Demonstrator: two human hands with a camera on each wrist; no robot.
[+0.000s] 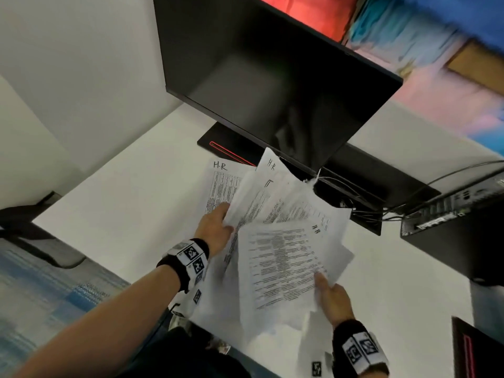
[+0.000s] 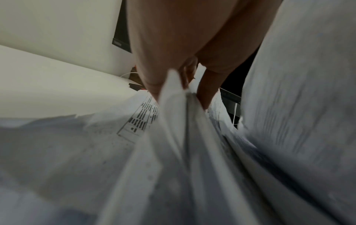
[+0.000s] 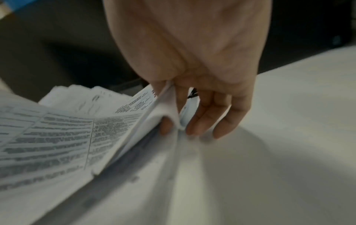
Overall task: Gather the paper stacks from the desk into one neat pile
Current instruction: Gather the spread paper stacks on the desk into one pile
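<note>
Both hands point(image 1: 215, 227) grip papers point(image 1: 283, 266) just before monitor point(image 1: 272, 85), PC point(image 1: 458, 230) rt.

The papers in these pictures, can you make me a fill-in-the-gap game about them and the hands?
1. Each hand grips some papers: the left hand and the ______ hand.
2. The sheet lying flat on the desk has the handwritten letters ______ at its top.
3. Behind the papers stands a black ______ with a dark screen.
4. The papers do not yet form one neat ______.

Missing words: right; H.R; monitor; pile
</note>
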